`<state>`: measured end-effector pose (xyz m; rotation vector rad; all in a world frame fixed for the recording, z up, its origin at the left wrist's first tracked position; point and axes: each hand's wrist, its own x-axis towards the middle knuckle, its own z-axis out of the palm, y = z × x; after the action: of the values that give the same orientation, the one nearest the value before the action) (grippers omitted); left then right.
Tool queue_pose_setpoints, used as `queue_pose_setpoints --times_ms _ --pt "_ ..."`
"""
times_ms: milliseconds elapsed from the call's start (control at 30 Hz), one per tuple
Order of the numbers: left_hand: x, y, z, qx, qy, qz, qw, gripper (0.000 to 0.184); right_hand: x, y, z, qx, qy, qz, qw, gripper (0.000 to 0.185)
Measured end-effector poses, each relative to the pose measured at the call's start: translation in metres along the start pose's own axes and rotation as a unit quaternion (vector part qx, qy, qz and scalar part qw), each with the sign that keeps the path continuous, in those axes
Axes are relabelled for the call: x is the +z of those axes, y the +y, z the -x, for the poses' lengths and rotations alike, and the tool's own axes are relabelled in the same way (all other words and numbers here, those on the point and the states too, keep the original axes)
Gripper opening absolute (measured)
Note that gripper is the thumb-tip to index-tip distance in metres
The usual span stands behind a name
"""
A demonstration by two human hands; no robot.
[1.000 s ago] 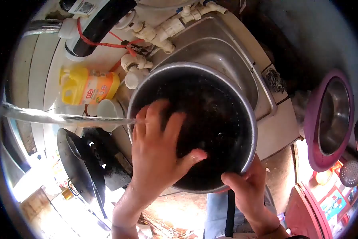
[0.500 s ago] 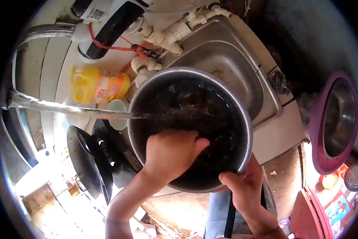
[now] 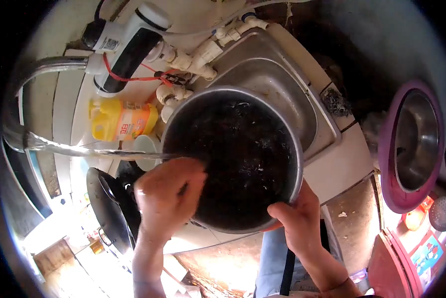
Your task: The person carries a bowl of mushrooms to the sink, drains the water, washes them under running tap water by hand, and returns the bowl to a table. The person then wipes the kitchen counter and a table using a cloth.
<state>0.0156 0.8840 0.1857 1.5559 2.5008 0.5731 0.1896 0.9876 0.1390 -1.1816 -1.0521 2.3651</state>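
A large round metal pot (image 3: 238,198) with dark contents and water in it is tilted beside the sink. My right hand (image 3: 300,213) grips its near right rim, thumb on the edge and the fingers hidden underneath. Over the pot's left side is my left hand (image 3: 170,191), curled closed; whether it holds anything is hidden. A water stream (image 3: 103,153) runs from the curved faucet (image 3: 59,63) into the pot, passing right at my left hand's knuckles.
A steel sink (image 3: 277,94) lies behind the pot. To the left are a yellow bottle (image 3: 121,120), a pale cup (image 3: 146,146) and a black wok (image 3: 108,206). On the right stand a purple-rimmed basin (image 3: 389,184) and a perforated ladle (image 3: 442,213).
My left hand has moved left, from over the middle of the pot to its left side by the water stream. My right hand keeps its grip on the rim. The view has shifted slightly.
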Motion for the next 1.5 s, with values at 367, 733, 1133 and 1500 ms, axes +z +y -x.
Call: queue_pose_setpoints --times_ms 367,733,1133,1500 --pt "-0.104 -0.088 -0.086 0.038 0.28 0.125 0.951 0.022 0.012 -0.011 -0.006 0.094 -0.036 -0.037 0.994 0.041" --pt "-0.087 -0.074 -0.17 0.068 0.159 0.035 0.984 0.023 0.027 0.003 -0.002 0.094 -0.038 -0.036 0.994 0.041" --pt "-0.079 -0.086 -0.161 0.102 0.153 0.302 0.936 0.024 0.053 0.013 0.005 0.064 -0.025 -0.033 0.997 0.037" --pt "-0.077 -0.132 -0.152 0.187 0.165 0.33 0.91 0.01 0.047 0.003 0.048 0.053 0.046 -0.06 0.996 0.042"
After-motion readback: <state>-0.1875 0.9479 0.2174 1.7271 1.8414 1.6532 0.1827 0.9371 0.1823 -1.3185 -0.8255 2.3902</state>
